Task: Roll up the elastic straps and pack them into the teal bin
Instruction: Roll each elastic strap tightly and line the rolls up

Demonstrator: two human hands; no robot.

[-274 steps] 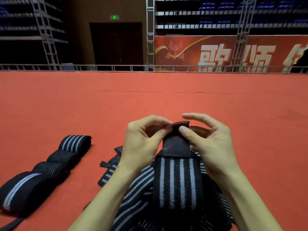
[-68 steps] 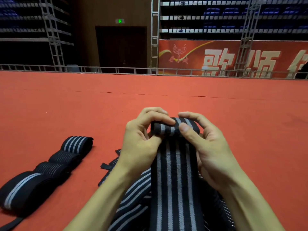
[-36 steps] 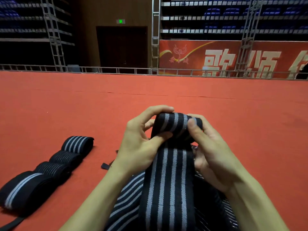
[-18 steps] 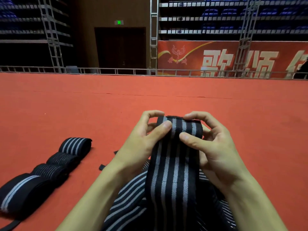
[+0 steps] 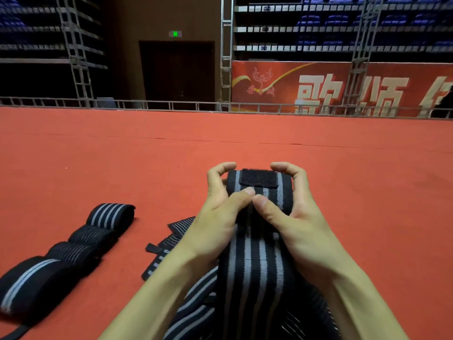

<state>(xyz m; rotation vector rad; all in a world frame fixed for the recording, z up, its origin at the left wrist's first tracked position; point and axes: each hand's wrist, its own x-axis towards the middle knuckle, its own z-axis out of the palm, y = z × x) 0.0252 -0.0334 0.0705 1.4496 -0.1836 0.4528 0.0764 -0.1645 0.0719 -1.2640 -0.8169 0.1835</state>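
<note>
A person's left hand [image 5: 218, 217] and right hand [image 5: 294, 217] are both clamped on one black strap [image 5: 255, 278] with grey stripes. The top end of the strap is wound into a fat roll [image 5: 282, 190], and the grip is right on that roll. The fingers [image 5: 284, 168] curl over the far side of it. The two thumbs [image 5: 235, 200] press on the near side, with their tips almost touching. Just above the thumbs, on top of the roll, sits a fuzzy black patch [image 5: 258, 179]. The rest of the strap runs down from the grip toward the person, flat and long, between the two arms.

Below the grip and a bit to its left, more loose straps [image 5: 176, 229] lie in a messy heap on the red floor [image 5: 122, 168]. The arms hide part of the heap. A little black tab [image 5: 152, 247] sticks out of it.

Further left of the grip, well apart from it, four rolled straps [image 5: 110, 214] lie in a row on the floor, each one touching the next. The one nearest the person has a pale stripe.

Far beyond the grip, the red floor ends at a low metal rail [image 5: 171, 104]. Behind the rail stands a dark door [image 5: 176, 72] with a small green sign [image 5: 175, 33] over it. To the right of the door hangs a red banner [image 5: 343, 89] with big pale letters, and above that are rows of blue seats [image 5: 308, 20].
</note>
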